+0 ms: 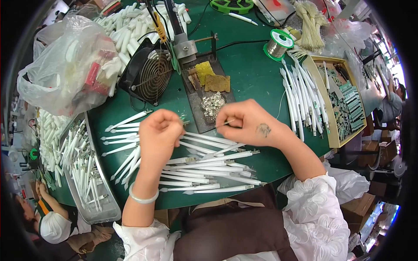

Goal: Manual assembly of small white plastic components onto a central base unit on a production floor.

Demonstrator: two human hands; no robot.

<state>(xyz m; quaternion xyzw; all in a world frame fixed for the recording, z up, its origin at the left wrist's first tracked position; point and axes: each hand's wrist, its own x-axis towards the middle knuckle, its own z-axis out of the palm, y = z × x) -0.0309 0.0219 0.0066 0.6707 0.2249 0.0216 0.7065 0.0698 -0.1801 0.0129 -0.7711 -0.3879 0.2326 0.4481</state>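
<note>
My left hand (160,132) is closed in a pinch above the green work mat. A small greenish piece (184,118) shows at its fingertips, too small to name. To its right my right hand (250,123) pinches a thin wire (225,123), whose end points toward the left hand. Under and between both hands lie several white pen-shaped sticks (204,168), with pointed tips at one end and small metal or circuit parts at the other. Just beyond the fingers, a heap of silvery solder bits (213,105) rests on a dark metal plate (202,123).
A soldering stand (185,50) with yellow sponges (217,83) stands ahead, beside a black fan (152,76). Further right are a solder spool (278,45), more white sticks (300,95) and a box of circuit boards (334,126). At left are a plastic bag (65,69) and a metal tray (114,209).
</note>
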